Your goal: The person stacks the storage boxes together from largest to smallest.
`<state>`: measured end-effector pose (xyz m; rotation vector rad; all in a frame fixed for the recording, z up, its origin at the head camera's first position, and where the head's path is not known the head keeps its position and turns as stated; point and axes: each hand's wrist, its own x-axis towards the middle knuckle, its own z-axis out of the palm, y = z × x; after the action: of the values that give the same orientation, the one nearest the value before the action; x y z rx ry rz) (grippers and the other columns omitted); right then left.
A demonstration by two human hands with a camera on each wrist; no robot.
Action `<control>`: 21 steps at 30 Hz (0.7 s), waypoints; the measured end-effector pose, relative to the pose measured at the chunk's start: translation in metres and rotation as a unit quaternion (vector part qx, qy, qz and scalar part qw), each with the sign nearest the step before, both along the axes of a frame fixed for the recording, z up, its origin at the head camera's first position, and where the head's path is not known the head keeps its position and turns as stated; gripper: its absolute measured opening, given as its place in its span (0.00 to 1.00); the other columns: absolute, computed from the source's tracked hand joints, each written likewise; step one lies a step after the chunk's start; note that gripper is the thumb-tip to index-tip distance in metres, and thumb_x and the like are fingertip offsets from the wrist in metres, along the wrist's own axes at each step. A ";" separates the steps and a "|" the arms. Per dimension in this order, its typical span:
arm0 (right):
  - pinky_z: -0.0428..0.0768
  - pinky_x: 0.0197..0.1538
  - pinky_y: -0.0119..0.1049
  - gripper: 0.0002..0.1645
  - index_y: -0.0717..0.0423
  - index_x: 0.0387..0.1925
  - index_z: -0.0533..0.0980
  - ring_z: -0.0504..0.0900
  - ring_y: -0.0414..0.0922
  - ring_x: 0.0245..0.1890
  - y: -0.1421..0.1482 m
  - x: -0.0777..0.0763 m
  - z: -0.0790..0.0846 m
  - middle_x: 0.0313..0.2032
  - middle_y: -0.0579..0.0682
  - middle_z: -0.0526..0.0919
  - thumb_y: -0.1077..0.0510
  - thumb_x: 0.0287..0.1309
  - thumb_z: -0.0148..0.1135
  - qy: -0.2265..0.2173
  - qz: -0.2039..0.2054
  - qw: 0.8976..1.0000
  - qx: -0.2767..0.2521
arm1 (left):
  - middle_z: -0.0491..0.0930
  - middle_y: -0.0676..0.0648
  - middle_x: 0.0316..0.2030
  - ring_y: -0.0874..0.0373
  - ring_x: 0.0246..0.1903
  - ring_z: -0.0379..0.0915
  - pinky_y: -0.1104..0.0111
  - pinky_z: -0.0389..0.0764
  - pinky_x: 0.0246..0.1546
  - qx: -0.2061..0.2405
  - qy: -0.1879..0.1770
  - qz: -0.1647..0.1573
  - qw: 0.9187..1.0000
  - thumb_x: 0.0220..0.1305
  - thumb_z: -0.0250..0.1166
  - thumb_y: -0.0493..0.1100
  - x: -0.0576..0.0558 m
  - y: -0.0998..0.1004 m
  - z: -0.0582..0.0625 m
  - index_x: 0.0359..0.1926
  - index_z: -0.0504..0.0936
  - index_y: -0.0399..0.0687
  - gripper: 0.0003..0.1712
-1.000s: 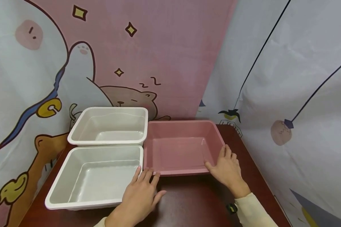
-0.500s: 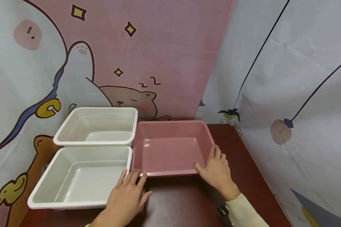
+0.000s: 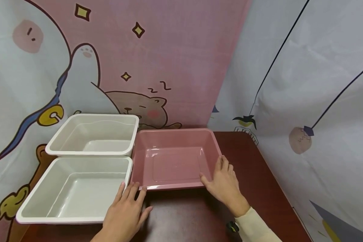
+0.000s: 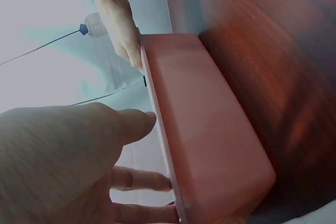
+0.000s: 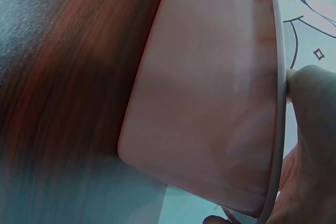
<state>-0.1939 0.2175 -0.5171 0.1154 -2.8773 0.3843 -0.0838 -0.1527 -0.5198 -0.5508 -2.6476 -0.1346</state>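
A pink plastic tub (image 3: 176, 166) stands on the dark table with nothing in it. My right hand (image 3: 225, 183) holds its front right corner, thumb over the front rim and fingers over the right side. In the right wrist view the thumb lies behind the tub's rim (image 5: 281, 108), and one fingertip shows past the corner. My left hand (image 3: 124, 210) lies with extended fingers at the tub's front left corner, where the nearer white tub (image 3: 62, 220) meets it. The left wrist view shows these fingers (image 4: 142, 179) at the pink rim, thumb apart from them.
A second white tub (image 3: 92, 153) stands behind the nearer one, also with nothing inside. Brown tabletop (image 3: 248, 161) shows to the right of the pink tub. Printed cloth (image 3: 175, 67) hangs behind and on the right. A small dark object (image 3: 232, 227) sits beside the right sleeve.
The pink tub and both white tubs have slid left across the table. Both hands have moved left with them, keeping their places at the pink tub's corners.
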 end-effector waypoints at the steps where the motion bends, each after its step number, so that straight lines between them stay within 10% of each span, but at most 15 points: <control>1: 0.86 0.68 0.71 0.70 0.77 0.87 0.60 0.78 0.75 0.69 0.000 0.001 0.000 0.83 0.76 0.65 0.28 0.70 0.73 -0.001 -0.001 1.000 0.000 | 0.86 0.35 0.70 0.40 0.76 0.82 0.43 0.65 0.92 0.003 0.009 -0.003 1.000 0.83 0.67 0.68 0.000 0.000 -0.002 0.74 0.82 0.42 0.38; 8: 0.86 0.67 0.71 0.69 0.75 0.88 0.59 0.78 0.75 0.69 0.005 0.005 0.003 0.84 0.75 0.64 0.29 0.70 0.74 -0.009 -0.005 1.000 -0.010 | 0.88 0.33 0.64 0.36 0.69 0.86 0.41 0.77 0.83 -0.041 -0.001 0.012 0.999 0.71 0.78 0.69 0.005 0.013 0.021 0.67 0.86 0.41 0.41; 21: 0.82 0.69 0.73 0.68 0.75 0.88 0.60 0.76 0.77 0.72 0.011 0.012 0.005 0.84 0.76 0.65 0.30 0.71 0.74 -0.012 -0.005 1.000 -0.008 | 0.89 0.35 0.66 0.37 0.71 0.86 0.41 0.77 0.84 -0.033 -0.068 0.015 0.997 0.76 0.75 0.67 0.007 0.017 0.036 0.68 0.87 0.42 0.37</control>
<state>-0.1822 0.2284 -0.5119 0.0937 -2.8966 0.4102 -0.0767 -0.1358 -0.4834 -0.5412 -2.8003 -0.0784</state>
